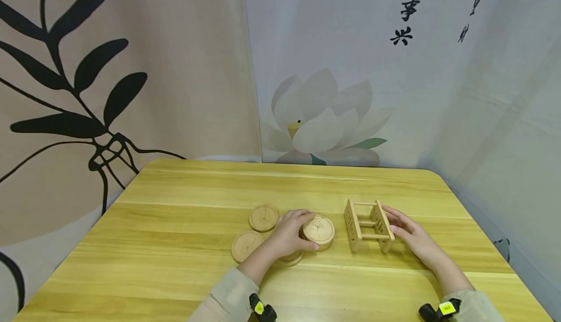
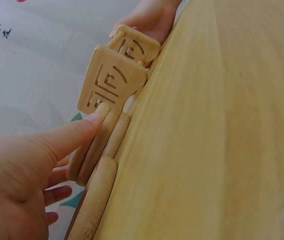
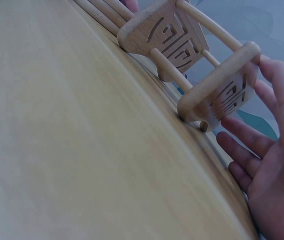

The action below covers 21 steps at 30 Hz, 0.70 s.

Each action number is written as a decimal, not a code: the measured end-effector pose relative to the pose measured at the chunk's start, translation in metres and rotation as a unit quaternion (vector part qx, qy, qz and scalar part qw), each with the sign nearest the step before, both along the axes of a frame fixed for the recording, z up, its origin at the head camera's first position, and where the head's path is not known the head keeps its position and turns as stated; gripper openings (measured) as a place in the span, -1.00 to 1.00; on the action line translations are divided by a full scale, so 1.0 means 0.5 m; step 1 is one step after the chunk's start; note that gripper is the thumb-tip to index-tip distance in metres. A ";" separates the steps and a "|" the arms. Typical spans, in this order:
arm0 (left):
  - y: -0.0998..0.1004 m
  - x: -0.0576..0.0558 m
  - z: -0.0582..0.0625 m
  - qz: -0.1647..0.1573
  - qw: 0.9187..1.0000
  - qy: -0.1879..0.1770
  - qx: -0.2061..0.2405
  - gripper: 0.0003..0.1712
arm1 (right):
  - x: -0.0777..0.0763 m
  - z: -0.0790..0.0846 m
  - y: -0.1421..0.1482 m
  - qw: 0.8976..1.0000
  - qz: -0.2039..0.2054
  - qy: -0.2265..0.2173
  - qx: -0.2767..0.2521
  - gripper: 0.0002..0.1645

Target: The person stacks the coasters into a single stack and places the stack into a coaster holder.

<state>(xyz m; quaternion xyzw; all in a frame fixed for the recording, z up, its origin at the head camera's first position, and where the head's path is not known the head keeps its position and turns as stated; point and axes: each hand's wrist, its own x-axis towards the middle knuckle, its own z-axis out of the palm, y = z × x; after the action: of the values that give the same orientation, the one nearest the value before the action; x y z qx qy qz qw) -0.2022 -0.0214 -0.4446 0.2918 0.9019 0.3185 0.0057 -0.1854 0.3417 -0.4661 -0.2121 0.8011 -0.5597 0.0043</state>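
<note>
My left hand (image 1: 287,234) holds a short stack of round wooden coasters (image 1: 319,230) by its edge, fingers on the far side and thumb on the near side. In the left wrist view, the thumb lies on the rim of the stacked coasters (image 2: 94,150). A small wooden coaster rack (image 1: 369,225), two cut-out side panels joined by dowels, stands just right of the stack. Against the rack's right panel (image 3: 224,87) rest the fingertips of my right hand (image 1: 414,236), its fingers fairly straight. The upper coaster of the stack bears an engraved leaf-like drawing.
Left of the stack lie other coasters: one farther back (image 1: 263,217), one nearer (image 1: 247,246), and one partly hidden beneath my left hand (image 1: 290,258). All rest on a wooden table (image 1: 175,263). Printed cloth (image 1: 197,68) hangs behind the table's far edge.
</note>
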 end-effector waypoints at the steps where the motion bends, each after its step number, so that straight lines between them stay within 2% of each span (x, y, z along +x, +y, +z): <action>1: -0.001 0.001 0.001 0.001 1.000 0.002 0.001 -0.03 | 0.000 0.000 -0.001 1.000 0.000 0.000 -0.003 -0.42; 11: -0.033 0.018 0.018 0.000 0.999 0.024 0.041 -0.02 | 0.000 0.000 -0.004 1.000 0.001 0.000 -0.004 -0.41; 21: -0.106 0.039 0.022 0.004 0.996 0.002 0.092 -0.02 | 0.001 0.000 -0.005 1.000 0.002 0.005 -0.001 -0.42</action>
<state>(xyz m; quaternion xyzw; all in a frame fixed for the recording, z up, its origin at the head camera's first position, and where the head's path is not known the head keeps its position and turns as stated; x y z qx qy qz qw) -0.1826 -0.0745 -0.4337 0.2878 0.8700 0.3996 -0.0239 -0.1849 0.3391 -0.4662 -0.2161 0.8000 -0.5597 0.0012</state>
